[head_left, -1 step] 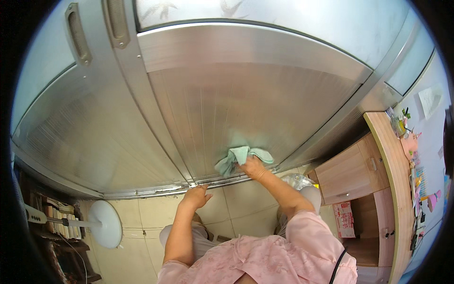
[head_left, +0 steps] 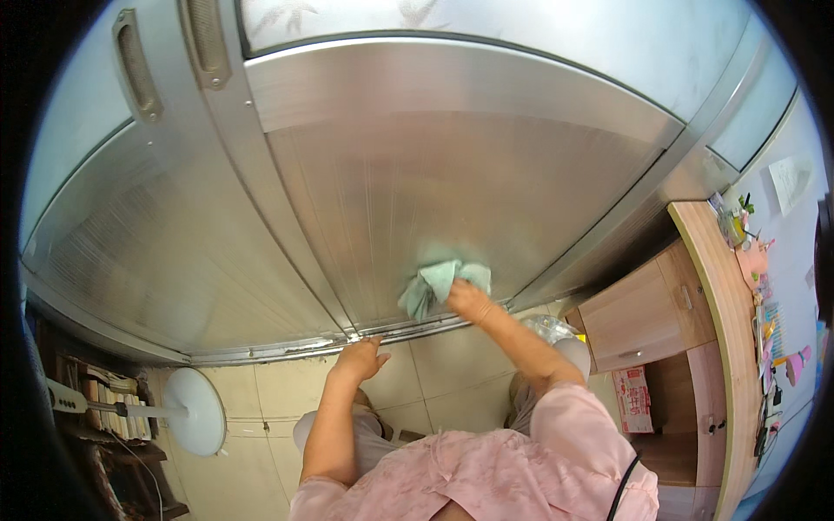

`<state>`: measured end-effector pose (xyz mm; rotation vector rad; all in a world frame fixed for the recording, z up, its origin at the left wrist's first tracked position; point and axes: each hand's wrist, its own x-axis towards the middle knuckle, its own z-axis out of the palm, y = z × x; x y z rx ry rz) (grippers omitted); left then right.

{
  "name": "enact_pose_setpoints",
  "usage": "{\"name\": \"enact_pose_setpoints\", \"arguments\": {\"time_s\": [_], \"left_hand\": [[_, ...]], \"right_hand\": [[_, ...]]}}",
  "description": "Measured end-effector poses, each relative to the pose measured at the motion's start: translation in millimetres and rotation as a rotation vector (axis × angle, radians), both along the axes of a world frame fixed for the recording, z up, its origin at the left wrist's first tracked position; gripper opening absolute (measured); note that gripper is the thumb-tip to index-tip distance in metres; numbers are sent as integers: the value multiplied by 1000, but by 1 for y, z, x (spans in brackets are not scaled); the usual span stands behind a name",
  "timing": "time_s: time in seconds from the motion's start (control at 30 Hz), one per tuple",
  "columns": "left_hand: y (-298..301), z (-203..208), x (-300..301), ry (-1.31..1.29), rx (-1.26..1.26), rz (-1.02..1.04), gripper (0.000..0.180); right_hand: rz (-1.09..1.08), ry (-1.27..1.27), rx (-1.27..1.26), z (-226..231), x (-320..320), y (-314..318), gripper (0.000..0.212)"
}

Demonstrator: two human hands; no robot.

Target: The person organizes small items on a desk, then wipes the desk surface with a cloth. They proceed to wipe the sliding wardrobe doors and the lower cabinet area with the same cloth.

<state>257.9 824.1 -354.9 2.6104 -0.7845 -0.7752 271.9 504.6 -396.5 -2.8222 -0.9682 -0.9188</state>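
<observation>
A pale green cloth (head_left: pixel 434 283) is bunched against the lower part of a brushed metal sliding door panel (head_left: pixel 417 191). My right hand (head_left: pixel 471 300) grips the cloth, fingers partly buried in its folds, and presses it to the panel just above the bottom track. To the left, my left hand (head_left: pixel 360 358) holds nothing. Its fingers reach toward the metal floor track (head_left: pixel 278 352) with the thumb apart, near the foot of the upright frame between the two door panels. Whether its fingertips touch the track is hard to make out.
A white round base with a pole (head_left: pixel 195 412) stands on the tiled floor at left, beside a shelf of books (head_left: pixel 117 399). At right is a wooden desk (head_left: pixel 708 321) with drawers and small items on top. A clear plastic bag (head_left: pixel 547 328) lies near my right knee.
My right hand has shifted slightly up the panel with the cloth, whose right end is drawn in closer to the hand. My left hand stays in place.
</observation>
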Motion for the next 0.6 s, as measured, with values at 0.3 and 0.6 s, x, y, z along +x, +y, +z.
{"name": "enact_pose_setpoints", "arguments": {"time_s": [0.3,0.6], "left_hand": [[-16,-3,0,-36,-28,-20,52],[-31,4,3,-20,12,-52,52]], "right_hand": [[-143,-911,551,323,37,-34,33],[-777,-12,1274,-33,31,39,47]]}}
